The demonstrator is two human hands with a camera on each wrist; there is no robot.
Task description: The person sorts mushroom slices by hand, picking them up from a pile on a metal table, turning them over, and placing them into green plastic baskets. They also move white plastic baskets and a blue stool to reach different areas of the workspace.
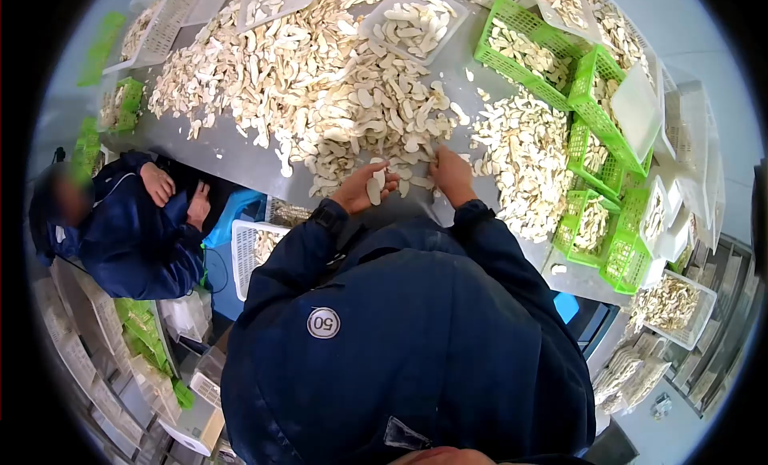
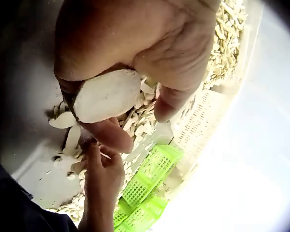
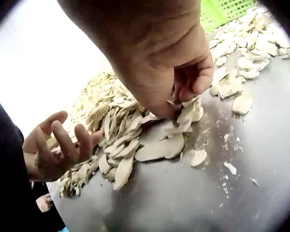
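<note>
My left hand (image 1: 362, 188) holds one pale, oval dried slice (image 2: 108, 95) along its palm, the fingers loosely curled round it. In the right wrist view the fingers of this hand are partly spread, beside the heap's edge. My right hand (image 1: 453, 175) is at the near edge of a big heap of dried slices (image 1: 320, 89), to the right of the left hand. Its thumb and bent fingers pinch at a slice (image 3: 187, 116) there, the fingertips partly hidden. Flat below them on the metal table (image 3: 203, 193) lies a wider slice (image 3: 160, 148).
A second heap of slices (image 1: 524, 161) spreads to the right. Green baskets (image 1: 588, 217) with slices line the table's right side, and a clear tray (image 1: 414, 25) of slices stands at the back. Another person (image 1: 128, 217) sits at the left. A white basket (image 1: 244, 253) is below the table edge.
</note>
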